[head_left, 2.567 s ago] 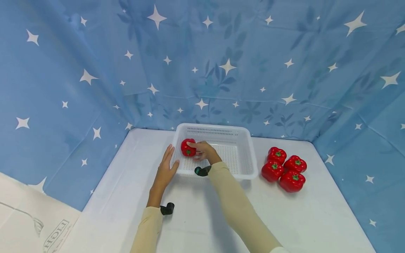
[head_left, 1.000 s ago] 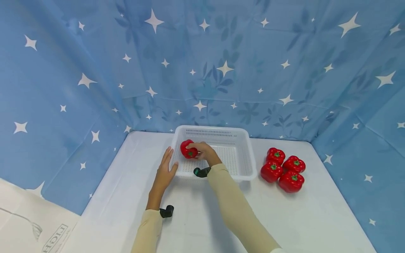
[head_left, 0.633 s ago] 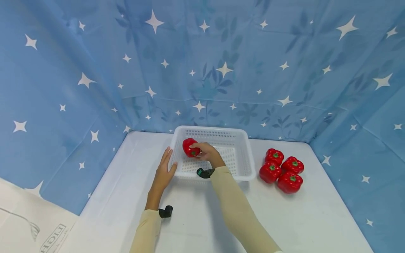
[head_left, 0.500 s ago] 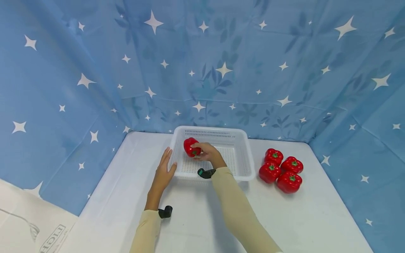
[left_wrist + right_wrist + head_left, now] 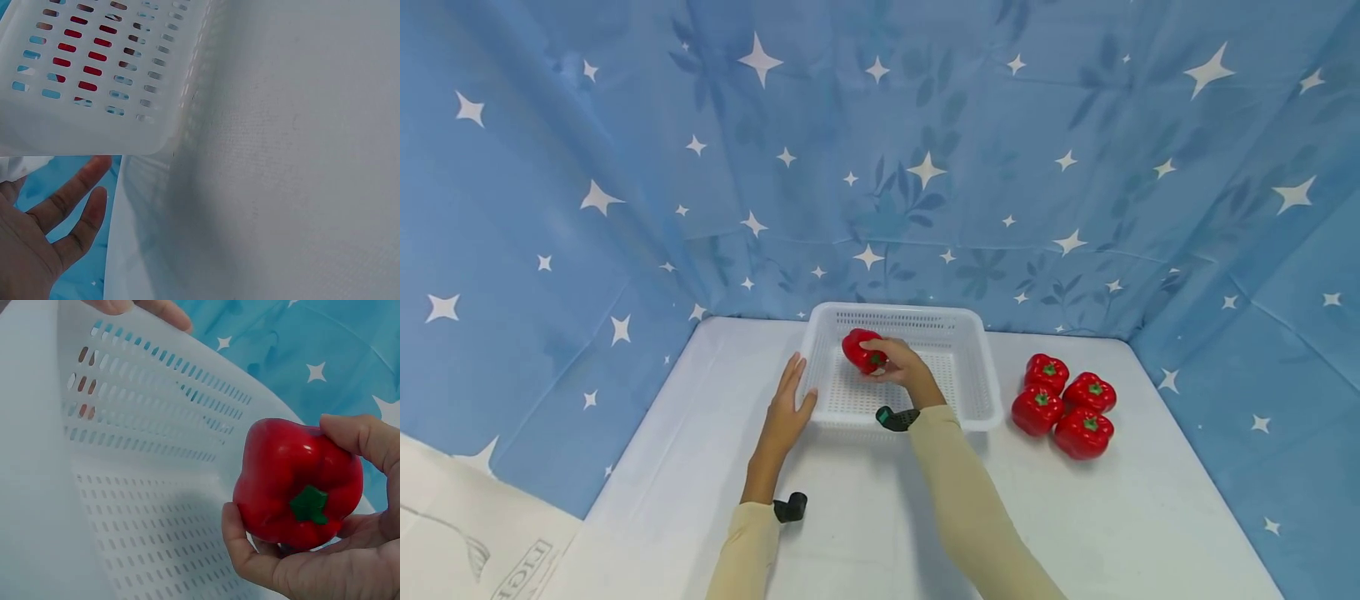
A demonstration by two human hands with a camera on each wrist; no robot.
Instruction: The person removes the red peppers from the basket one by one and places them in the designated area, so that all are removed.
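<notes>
My right hand point(image 5: 901, 365) grips a red bell pepper point(image 5: 294, 481) between thumb and curled fingers, over the white perforated basket point(image 5: 917, 422). The pepper's green stem point(image 5: 309, 504) faces the camera in the right wrist view, and the basket floor shows below and left of it. At the basket's left wall is my left hand point(image 5: 786, 415), fingers straight and spread, fingertips right at the rim. Red shows through the slots of the basket wall point(image 5: 87, 140) in the left wrist view.
Several more red bell peppers point(image 5: 1084, 433) stand in a cluster on the white table point(image 5: 865, 533), right of the basket. A blue curtain with white stars point(image 5: 880, 150) hangs behind the table and along both sides.
The right hand has closed more firmly round the bell pepper, raised it from the basket's left side and carried it rightward, tilting it. The left hand stays at the basket's left wall.
</notes>
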